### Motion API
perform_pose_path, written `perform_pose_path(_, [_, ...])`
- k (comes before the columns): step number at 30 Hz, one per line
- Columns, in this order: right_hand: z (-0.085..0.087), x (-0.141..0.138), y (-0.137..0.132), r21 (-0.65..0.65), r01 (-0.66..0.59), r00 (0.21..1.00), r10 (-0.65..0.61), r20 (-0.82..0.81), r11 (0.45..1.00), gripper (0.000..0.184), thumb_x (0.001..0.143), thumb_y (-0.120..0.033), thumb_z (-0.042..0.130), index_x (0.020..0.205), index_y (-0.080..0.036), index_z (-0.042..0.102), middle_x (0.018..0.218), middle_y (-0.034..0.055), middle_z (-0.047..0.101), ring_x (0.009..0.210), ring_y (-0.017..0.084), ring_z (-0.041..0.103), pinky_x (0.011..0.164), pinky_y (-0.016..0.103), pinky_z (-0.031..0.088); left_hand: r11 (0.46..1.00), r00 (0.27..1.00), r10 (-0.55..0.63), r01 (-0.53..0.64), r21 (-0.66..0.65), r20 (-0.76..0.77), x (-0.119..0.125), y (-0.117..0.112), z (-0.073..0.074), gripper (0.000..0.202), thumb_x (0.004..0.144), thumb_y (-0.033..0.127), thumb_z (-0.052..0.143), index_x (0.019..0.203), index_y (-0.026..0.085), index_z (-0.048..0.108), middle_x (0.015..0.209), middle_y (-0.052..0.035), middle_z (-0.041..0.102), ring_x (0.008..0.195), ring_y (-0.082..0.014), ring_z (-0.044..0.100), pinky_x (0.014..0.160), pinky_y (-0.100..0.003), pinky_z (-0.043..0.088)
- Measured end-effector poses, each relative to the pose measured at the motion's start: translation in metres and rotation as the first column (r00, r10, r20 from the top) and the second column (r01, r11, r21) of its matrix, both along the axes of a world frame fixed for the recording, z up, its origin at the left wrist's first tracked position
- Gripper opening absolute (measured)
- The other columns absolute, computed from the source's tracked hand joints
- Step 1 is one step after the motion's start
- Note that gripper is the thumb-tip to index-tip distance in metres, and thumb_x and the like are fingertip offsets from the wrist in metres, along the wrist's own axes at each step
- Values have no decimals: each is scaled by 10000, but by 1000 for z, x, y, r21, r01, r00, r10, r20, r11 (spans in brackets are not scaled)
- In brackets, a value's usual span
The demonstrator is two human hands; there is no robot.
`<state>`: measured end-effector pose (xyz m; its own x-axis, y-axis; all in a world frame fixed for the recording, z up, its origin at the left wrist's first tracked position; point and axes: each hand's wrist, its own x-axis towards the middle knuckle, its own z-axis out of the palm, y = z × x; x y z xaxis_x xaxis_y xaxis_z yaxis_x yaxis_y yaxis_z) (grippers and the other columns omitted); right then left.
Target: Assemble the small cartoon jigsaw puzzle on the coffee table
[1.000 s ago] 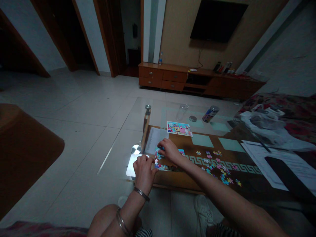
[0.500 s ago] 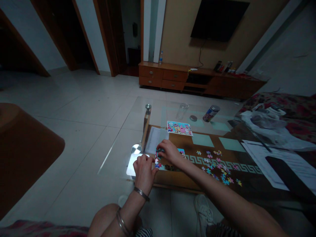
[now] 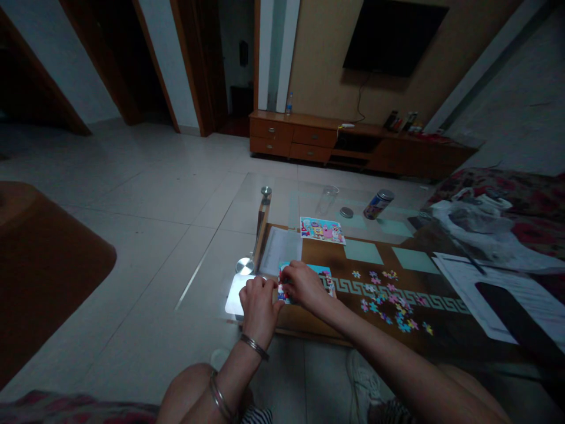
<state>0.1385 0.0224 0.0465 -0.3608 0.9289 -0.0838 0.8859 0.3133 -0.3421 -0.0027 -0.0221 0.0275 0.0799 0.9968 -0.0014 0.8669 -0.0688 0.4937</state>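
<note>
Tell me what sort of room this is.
Most likely a home's living room: a flat television hangs above a long, low wooden cabinet, and a low glass table in front holds scattered puzzle pieces.

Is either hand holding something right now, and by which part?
It can't be told: the bare right hand, over the flat, multicoloured, partly built jigsaw, and the bare left hand, at its left edge, hide any grip.
</note>
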Motion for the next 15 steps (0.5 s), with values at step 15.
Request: perform_pose_path(15, [2,10,49,-14,-4,997,5,82,1000,320,752,-181,696,1071,-164,676,1066,122,641,1039,249,544,878,322,399,997,998,45,-48,68,36,4,1,-1,199,806,304,639,986,220,636,986,-45,581,1011,-264,492,847,-384,340])
